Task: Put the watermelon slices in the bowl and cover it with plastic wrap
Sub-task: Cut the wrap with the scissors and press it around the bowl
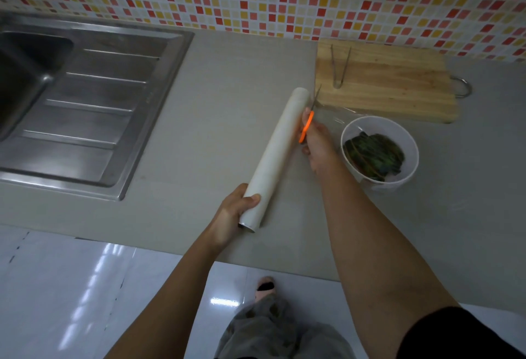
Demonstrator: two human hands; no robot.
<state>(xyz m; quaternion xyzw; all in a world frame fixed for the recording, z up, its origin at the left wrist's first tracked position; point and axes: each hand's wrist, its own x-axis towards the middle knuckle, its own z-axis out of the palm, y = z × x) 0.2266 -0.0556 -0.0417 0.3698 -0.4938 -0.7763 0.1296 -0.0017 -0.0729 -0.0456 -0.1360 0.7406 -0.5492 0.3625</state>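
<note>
Far out at nine o'clock sits the stainless steel sink with its ribbed drainboard [94, 108], sunk into the grey surface [216, 79]. Moving in, the left hand [233, 210] grips the near end of the long white roll of plastic wrap [277, 153], fingers [252, 199] curled tight around the tube. The roll angles away toward one o'clock. Right beside it, the right hand [316, 145] holds orange-handled scissors [308, 122], fingers closed through the handles, blades pointing up along the roll's far end. A clear sheet of wrap [333, 119] stretches rightward over the round white plastic bowl [380, 151] at three o'clock, dark green-rinded watermelon slices [373, 155] inside. Beyond, at one o'clock, metal tongs [340, 67] lie on the wooden cutting board [392, 85].
</note>
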